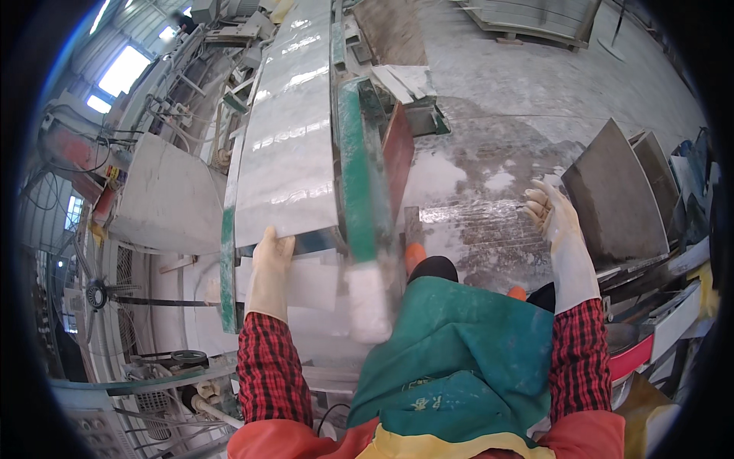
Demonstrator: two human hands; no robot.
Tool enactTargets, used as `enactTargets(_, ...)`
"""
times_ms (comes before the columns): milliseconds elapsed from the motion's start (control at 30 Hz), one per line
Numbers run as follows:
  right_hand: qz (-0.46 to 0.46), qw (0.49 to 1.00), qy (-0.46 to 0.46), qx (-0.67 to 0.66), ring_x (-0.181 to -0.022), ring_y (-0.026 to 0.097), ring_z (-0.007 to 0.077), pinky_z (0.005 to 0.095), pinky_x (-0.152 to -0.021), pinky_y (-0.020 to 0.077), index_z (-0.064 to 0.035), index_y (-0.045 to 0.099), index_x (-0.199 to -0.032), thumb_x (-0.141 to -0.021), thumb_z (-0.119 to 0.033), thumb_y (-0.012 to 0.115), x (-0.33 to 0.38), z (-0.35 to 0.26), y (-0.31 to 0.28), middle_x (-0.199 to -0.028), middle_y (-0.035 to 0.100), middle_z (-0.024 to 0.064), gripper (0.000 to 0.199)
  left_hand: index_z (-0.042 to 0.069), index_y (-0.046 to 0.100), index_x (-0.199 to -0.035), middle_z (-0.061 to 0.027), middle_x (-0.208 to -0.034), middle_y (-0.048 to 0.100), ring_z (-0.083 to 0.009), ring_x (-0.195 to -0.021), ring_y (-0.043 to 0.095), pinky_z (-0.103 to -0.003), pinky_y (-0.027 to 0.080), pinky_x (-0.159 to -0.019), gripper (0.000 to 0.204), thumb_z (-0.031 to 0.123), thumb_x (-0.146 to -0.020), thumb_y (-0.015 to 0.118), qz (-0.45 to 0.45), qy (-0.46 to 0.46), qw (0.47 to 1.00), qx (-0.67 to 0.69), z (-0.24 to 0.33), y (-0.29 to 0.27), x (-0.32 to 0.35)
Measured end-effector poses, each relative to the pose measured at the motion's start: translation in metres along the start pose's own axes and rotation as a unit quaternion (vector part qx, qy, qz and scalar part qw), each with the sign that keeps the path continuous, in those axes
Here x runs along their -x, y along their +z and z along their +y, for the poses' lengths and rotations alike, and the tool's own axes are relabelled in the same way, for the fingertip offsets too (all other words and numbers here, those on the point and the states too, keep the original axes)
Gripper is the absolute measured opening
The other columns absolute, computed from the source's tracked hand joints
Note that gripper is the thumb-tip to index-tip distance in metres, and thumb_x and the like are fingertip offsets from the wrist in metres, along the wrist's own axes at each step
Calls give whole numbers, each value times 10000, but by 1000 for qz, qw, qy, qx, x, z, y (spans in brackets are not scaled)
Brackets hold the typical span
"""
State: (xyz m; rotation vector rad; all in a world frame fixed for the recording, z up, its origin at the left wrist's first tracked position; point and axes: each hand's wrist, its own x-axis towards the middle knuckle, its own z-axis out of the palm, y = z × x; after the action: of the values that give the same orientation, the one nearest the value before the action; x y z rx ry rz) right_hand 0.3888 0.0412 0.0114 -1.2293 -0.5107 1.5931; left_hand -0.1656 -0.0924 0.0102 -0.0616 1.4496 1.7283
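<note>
My left hand (269,264), in a cream-white rubber glove, is at the near edge of a long, glossy white slab (287,164). Its fingertips close over that edge, and the underside of the grip is hidden. The slab lies along a machine bed with green side rails (356,176). Out to the right, my right hand (556,213) wears a matching glove and holds nothing. Its fingers are apart and loosely bent, above the wet floor and beside a leaning brown-grey panel (619,195).
A reddish board (398,157) stands just right of the green rail. White offcuts (405,80) rest behind it. Machinery with a pale cover panel (164,195) lines the left side, with a handwheel (96,294). More boards and a red-edged piece (633,358) crowd the right. The floor (489,191) is wet and dusty.
</note>
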Motion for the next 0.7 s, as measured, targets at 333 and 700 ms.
enactTargets(333, -2, 999, 2, -35, -679, 654, 144, 265, -619, 587, -51, 628, -1131, -948, -240, 616, 8, -11, -3, -887, 675, 79, 264, 35, 321, -1413, -192, -1282, 531, -318, -1186, 547, -376, 500, -980, 622, 9, -851, 586, 37, 162, 939, -301, -15, 10, 33)
enactTargets(700, 6, 999, -18, -34, -675, 645, 138, 271, -627, 587, -54, 623, -1127, -952, -249, 611, 11, -14, -11, -876, 670, 74, 262, 108, 228, -1518, -164, -1558, 274, -341, -1412, 326, -404, 392, -1093, 825, -1, -809, 637, 64, 323, 331, -884, -9, 66, 36)
